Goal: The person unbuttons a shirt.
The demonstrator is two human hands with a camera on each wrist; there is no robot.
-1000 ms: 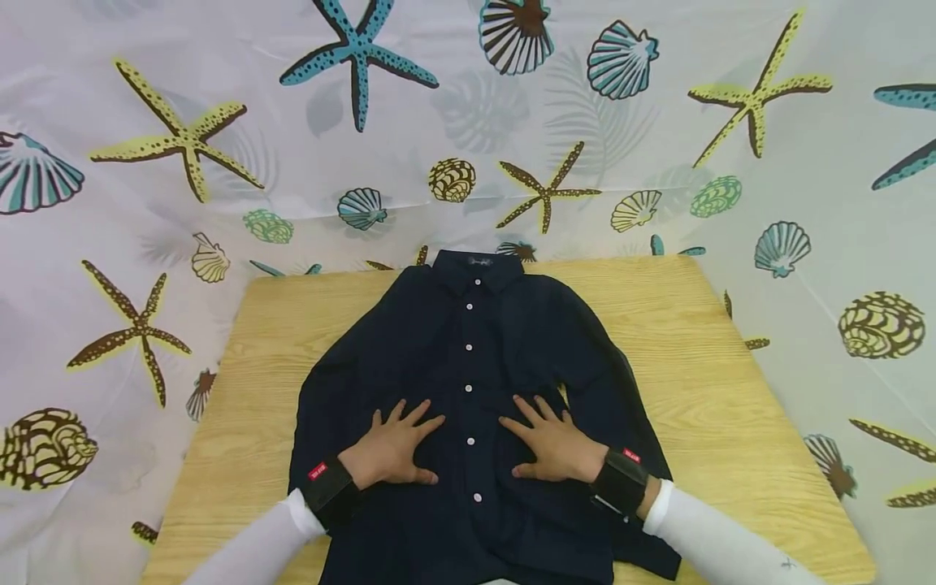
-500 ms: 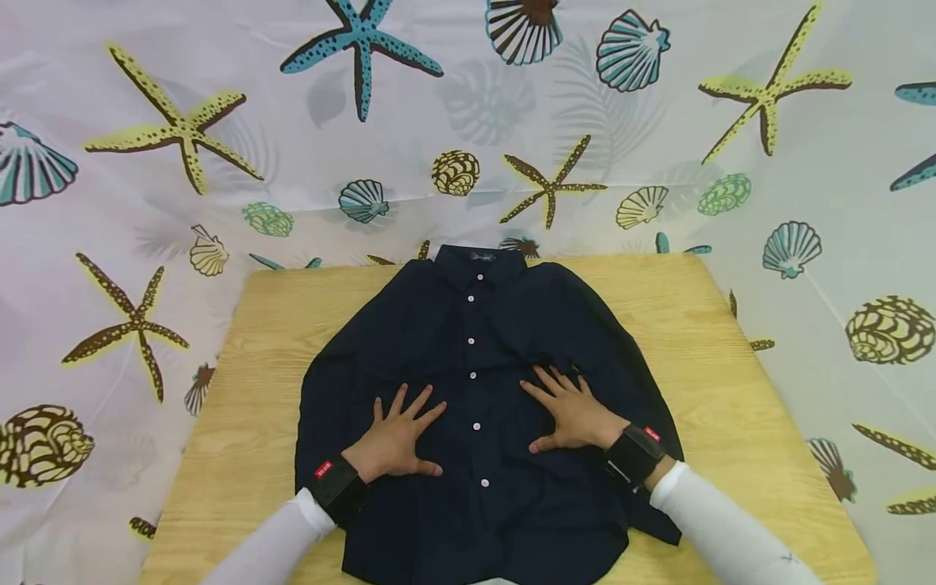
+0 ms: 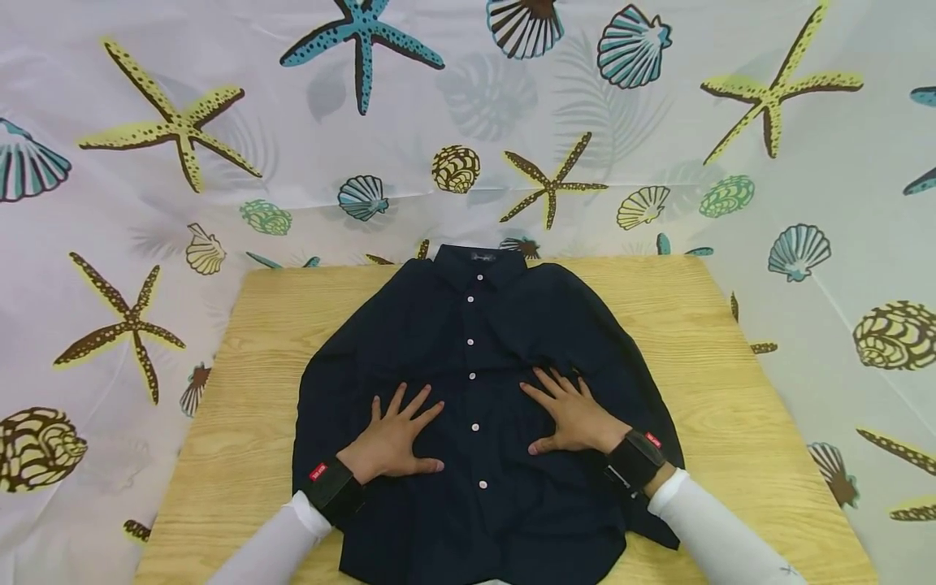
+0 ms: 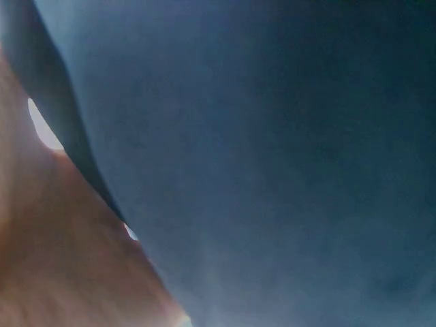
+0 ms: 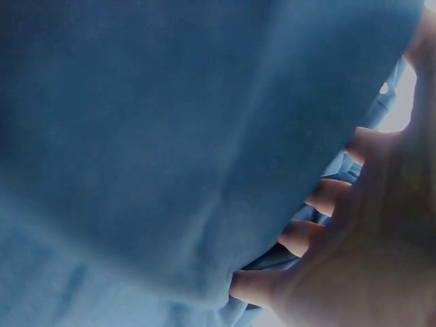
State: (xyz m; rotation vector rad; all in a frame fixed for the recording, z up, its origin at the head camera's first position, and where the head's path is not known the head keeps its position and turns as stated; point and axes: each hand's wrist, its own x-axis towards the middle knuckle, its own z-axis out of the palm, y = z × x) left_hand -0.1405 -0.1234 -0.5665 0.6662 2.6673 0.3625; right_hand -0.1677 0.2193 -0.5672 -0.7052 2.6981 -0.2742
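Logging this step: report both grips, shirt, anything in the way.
Left grip, right grip: spread on dark shirt. Shirt front up on table, collar far end. No obstruction seen.

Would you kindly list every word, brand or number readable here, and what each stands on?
None can be read.
Label in the shirt: too small.
Left red tag on left strap: too small.
Right red tag on right strap: too small.
Dark mark on right sleeve: too small to tell.
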